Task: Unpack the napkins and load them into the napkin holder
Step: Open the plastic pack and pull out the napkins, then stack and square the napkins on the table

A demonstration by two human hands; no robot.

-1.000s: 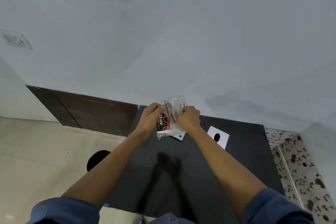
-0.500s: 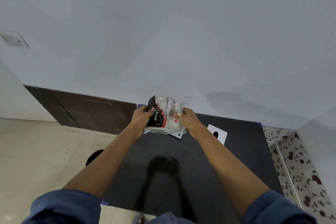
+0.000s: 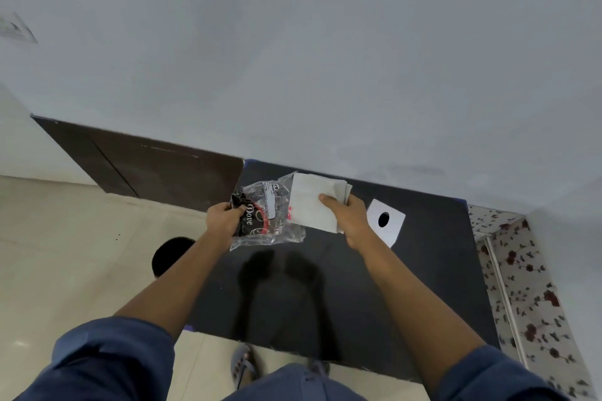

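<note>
Head view: right hand [image 3: 350, 221] pinches the napkin stack [image 3: 314, 202] half out of the wrapper [image 3: 267, 218] the left hand [image 3: 223, 220] grips – loose sheets could fan and snag (holder [image 3: 386, 226] sits at 3 o'clock).

The white square napkin holder [image 3: 386, 222] near the black table's [image 3: 423, 270] far right corner was partly hidden behind the right hand [image 3: 350, 221]; its depth perhaps unreadable.
</note>
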